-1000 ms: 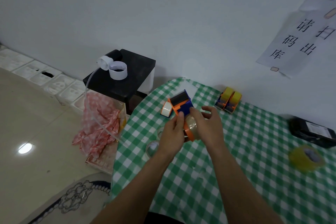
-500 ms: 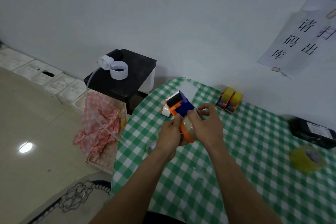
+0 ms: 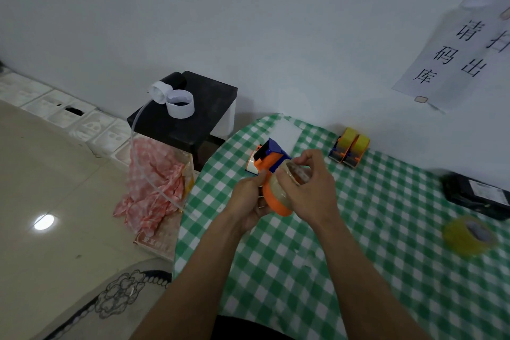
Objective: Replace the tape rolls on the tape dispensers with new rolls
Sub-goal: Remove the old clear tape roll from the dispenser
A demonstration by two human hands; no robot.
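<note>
Head camera: a person held an orange-and-blue dispenser (image 3: 269, 159) above the green-checked tabletop (image 3: 276, 262), the left hand (image 3: 248, 199) gripping its body from the side and the right hand (image 3: 310, 196) curled round the clear roll (image 3: 276, 190) seated in it. Two more dispensers (image 3: 349, 150) carrying yellow rolls stood side by side against the wall. A loose yellow roll (image 3: 469, 234) lay well apart on the right of the tabletop, near a black box (image 3: 477, 196).
</note>
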